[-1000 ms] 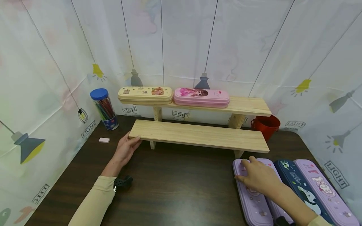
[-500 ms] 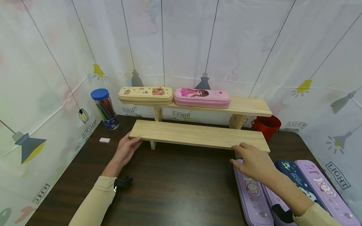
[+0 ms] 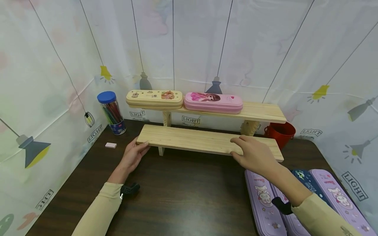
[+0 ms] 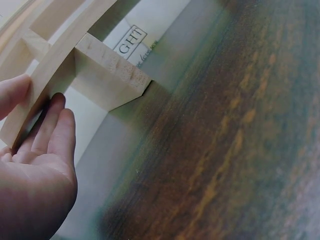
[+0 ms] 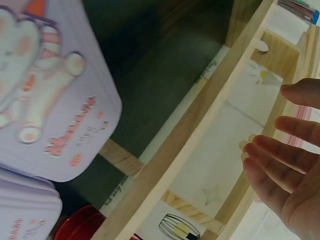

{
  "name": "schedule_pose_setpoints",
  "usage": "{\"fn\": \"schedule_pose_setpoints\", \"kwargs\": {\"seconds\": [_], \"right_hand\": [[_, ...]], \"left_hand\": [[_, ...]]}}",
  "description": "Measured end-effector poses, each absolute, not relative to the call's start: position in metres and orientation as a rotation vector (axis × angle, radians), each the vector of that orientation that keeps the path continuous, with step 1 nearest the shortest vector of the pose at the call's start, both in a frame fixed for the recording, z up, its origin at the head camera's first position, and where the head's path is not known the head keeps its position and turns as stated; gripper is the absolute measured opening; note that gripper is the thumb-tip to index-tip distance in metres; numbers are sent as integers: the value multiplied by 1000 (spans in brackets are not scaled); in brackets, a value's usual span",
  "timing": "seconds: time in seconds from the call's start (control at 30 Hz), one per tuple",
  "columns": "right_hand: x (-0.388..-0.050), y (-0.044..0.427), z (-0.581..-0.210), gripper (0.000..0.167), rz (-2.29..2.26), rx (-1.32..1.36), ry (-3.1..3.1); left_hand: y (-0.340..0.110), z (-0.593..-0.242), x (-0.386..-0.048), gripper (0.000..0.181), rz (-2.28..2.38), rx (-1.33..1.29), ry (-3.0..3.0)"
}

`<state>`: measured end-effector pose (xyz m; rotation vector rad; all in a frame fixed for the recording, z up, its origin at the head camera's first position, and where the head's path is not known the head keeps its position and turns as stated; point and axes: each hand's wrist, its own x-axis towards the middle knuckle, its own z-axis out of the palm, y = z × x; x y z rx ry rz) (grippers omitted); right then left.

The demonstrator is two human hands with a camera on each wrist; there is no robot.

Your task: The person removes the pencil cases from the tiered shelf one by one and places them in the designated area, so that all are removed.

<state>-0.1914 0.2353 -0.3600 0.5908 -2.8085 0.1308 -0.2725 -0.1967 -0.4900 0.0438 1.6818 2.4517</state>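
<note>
A two-tier wooden shelf point(image 3: 206, 142) stands on the dark table. My left hand point(image 3: 132, 156) holds the left end of its lower board, thumb on top and fingers underneath, as the left wrist view shows point(image 4: 45, 150). Over the right part of that board is my right hand point(image 3: 254, 154), holding nothing, its fingers loosely spread in the right wrist view. On the upper board a cream pencil case point(image 3: 155, 99) and a pink pencil case point(image 3: 213, 102) lie end to end. Below the right hand lies a lilac pencil case point(image 3: 264, 200).
Right of that case lie another lilac case point(image 3: 290, 219), a navy one point(image 3: 308, 182) and a further lilac case point(image 3: 339, 195). A red bucket point(image 3: 282, 132) stands behind the shelf's right end. At left are a blue-lidded pen jar point(image 3: 112, 113) and a small pale eraser-like block point(image 3: 110, 145).
My right hand has moved from above the lilac pencil cases up and left, over the lower board. My left hand has kept its hold on the board's left end.
</note>
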Motion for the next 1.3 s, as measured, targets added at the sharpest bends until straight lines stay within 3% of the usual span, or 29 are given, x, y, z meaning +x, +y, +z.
{"fn": "schedule_pose_setpoints", "kwargs": {"seconds": [0.93, 1.3], "right_hand": [[-281, 179, -318, 41, 356, 602, -2591], [-312, 175, -306, 26, 485, 547, -2450]], "left_hand": [[-197, -491, -274, 73, 2441, 23, 1705], [-198, -493, -275, 73, 2465, 35, 1694]]}}
